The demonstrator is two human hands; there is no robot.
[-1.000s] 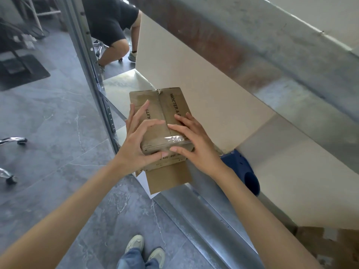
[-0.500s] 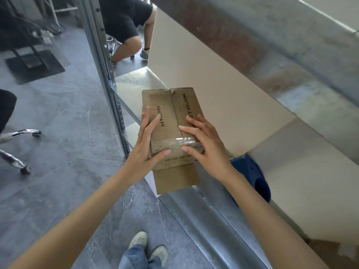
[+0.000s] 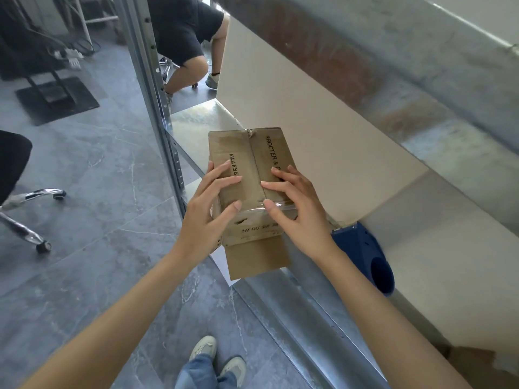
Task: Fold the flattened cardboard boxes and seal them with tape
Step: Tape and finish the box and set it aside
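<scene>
Head view, left hand [image 3: 206,204]: fingers nearly straight and laid flat on top of the cardboard box [image 3: 252,161], thumb at the near top edge; pressing, not clasping
Right hand [image 3: 299,211]: also flat and spread on the top, thumb on the clear tape [image 3: 278,207] that crosses the near edge
Box: top flaps closed, resting at the front of the metal shelf [image 3: 193,122], just beside the white board [image 3: 295,108]
Loose flap [image 3: 257,259]: hangs below the near face, past the shelf edge, apparently untaped
Risk, tape: uneven pressure could trap wrinkles or leave the strip lifting, letting the seam spring open
Risk, box: a hard push toward the body could slide it off the edge
Risk, dispenser: the blue tape dispenser [image 3: 362,254] lies near the right wrist; a careless swing might knock it
</scene>
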